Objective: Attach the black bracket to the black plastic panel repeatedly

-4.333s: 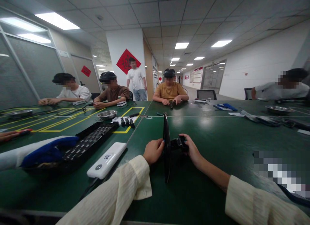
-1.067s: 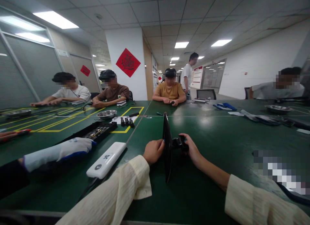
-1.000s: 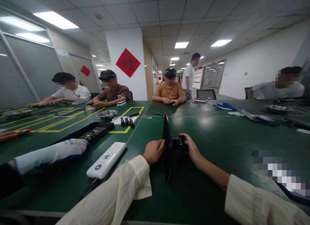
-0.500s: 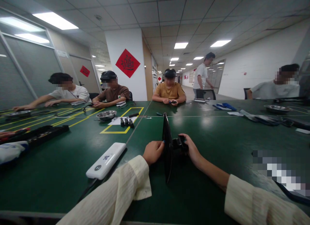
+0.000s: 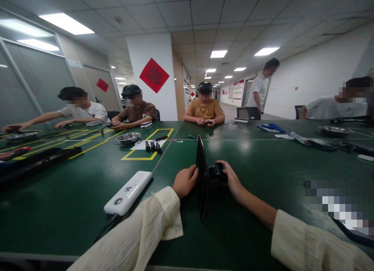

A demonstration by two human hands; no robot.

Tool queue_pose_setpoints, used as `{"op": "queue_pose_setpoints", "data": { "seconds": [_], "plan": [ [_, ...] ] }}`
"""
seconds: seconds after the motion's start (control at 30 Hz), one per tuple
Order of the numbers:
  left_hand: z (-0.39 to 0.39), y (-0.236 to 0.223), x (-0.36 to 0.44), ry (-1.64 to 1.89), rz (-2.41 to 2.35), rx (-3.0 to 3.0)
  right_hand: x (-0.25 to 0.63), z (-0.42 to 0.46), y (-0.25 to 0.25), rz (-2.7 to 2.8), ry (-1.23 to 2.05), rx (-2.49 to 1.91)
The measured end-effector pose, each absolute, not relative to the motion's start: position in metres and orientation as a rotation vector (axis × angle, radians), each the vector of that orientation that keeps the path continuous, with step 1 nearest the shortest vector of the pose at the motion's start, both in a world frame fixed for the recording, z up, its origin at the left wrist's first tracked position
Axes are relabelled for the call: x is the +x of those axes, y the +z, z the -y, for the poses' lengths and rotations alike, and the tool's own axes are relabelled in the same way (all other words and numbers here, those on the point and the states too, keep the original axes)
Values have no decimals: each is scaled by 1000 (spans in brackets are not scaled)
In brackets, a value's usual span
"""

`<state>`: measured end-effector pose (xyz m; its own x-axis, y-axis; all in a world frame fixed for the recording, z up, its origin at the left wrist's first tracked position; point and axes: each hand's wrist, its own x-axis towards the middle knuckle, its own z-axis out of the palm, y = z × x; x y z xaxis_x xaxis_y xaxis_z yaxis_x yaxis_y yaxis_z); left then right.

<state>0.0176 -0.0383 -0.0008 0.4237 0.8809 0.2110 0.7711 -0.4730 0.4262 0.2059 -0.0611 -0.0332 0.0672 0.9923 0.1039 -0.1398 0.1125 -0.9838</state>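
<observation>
Upright and nearly edge-on in front of me is a thin, dark panel [image 5: 202, 185] with a curved edge; its exact kind does not show. A chunky black mount [image 5: 214, 172] projects from its right face. My left hand [image 5: 185, 181] is closed at the panel's left side, thumb and fingers pressed on it. On the other side, my right hand [image 5: 231, 178] grips the outer end of the mount, with part of its fingers hidden behind. Left of my left forearm lies a white power bank [image 5: 128, 193] marked 26, with a black cable.
The green table [image 5: 251, 158] carries a metal bowl [image 5: 128, 138] and several small black parts [image 5: 153, 147] on paper. A long black tray [image 5: 41, 162] lies at left, cloth gloves [image 5: 312, 141] at right. Several people sit around the table; one person [image 5: 260, 88] stands behind.
My hands and the panel stay practically still. The standing person has moved right. At the left, a seated person's arm reaches farther out, and the white-blue item by the tray has left view.
</observation>
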Motion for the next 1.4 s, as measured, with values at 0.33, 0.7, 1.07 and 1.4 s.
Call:
{"op": "queue_pose_setpoints", "data": {
  "seconds": [0.33, 0.7, 1.07, 1.4],
  "plan": [
    [37, -1, 18, 573, -1439, 2443, 206, 61, -33, 1109, 1136, -1069],
    [35, -3, 17, 516, -1455, 2504, 205, 59, -35, 1092, 1143, -1074],
    [37, -3, 18, 575, -1479, 2503, 206, 58, -35, 1091, 1138, -1060],
    [36, -5, 16, 539, -1514, 2526, 205, 59, -35, 1092, 1139, -1082]
  ]
}}
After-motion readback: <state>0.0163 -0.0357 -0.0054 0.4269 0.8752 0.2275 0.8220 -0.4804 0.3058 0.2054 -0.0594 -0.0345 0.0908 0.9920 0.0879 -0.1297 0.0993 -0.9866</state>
